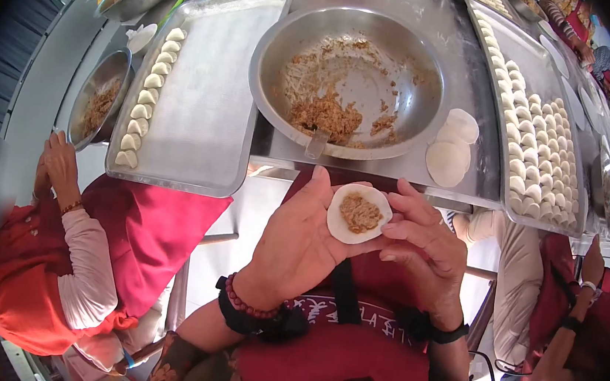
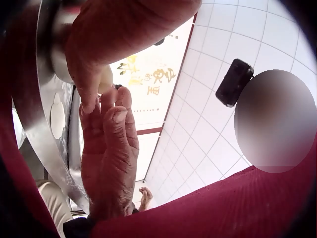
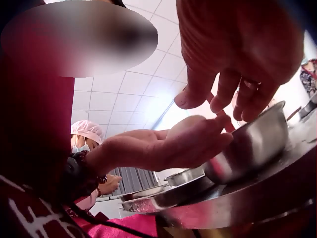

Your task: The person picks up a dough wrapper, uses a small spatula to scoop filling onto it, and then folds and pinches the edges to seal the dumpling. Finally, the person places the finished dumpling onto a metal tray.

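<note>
Just before the mixing bowl (image 1: 420,98), the left hand (image 1: 299,243), fingers relaxed, supports a dumpling wrapper (image 1: 338,224); the right hand (image 1: 430,253), loosely bent, touches it. Keep filling (image 1: 360,212) centred.

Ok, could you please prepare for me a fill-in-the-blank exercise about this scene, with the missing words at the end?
The filled wrapper lies on the person's ____ hand.
The large bowl stands ____ the left tray and the right tray.
The left tray holds ____ dumplings than the right tray.

Missing words: left; between; fewer.
</note>
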`<state>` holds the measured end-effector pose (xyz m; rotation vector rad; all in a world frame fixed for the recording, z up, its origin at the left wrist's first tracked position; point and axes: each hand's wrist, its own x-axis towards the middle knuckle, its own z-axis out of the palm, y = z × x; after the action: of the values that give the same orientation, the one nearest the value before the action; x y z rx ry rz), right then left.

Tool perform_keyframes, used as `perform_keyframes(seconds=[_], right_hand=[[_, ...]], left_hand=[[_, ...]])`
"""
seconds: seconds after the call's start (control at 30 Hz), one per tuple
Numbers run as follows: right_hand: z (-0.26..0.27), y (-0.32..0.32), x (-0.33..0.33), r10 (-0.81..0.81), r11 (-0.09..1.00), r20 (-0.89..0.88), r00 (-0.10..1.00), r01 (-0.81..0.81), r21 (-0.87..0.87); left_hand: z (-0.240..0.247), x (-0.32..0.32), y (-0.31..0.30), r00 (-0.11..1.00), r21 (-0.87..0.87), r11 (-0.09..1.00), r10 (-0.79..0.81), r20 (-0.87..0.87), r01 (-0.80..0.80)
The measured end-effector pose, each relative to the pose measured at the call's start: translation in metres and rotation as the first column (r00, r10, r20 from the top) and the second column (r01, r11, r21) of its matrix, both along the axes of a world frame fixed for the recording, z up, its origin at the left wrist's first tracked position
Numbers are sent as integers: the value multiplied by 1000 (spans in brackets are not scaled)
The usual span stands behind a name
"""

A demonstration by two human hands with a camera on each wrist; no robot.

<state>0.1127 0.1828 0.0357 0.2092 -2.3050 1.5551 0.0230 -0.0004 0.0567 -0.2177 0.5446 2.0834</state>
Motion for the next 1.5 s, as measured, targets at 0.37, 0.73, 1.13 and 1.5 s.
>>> perform_keyframes(seconds=[0.37,0.73,1.13,1.5], right_hand=[[-8,-8,-6,-36,999,-13,999,36,-3],[-10,-17,-4,-114,959,142,983,146,-241],[-5,-23,-13,-60,907,207,977,140,-397],[9,-29,-14,-49,767,326,944,245,-594]], left_hand=[[-8,8,3,995,-48,997,-61,-82,57],[-15,25,5,811,-313,950,-194,-552,15],[-13,23,2,680,-483,867,-281,-677,-122],[-17,20,0,733,-224,933,59,-677,-281]])
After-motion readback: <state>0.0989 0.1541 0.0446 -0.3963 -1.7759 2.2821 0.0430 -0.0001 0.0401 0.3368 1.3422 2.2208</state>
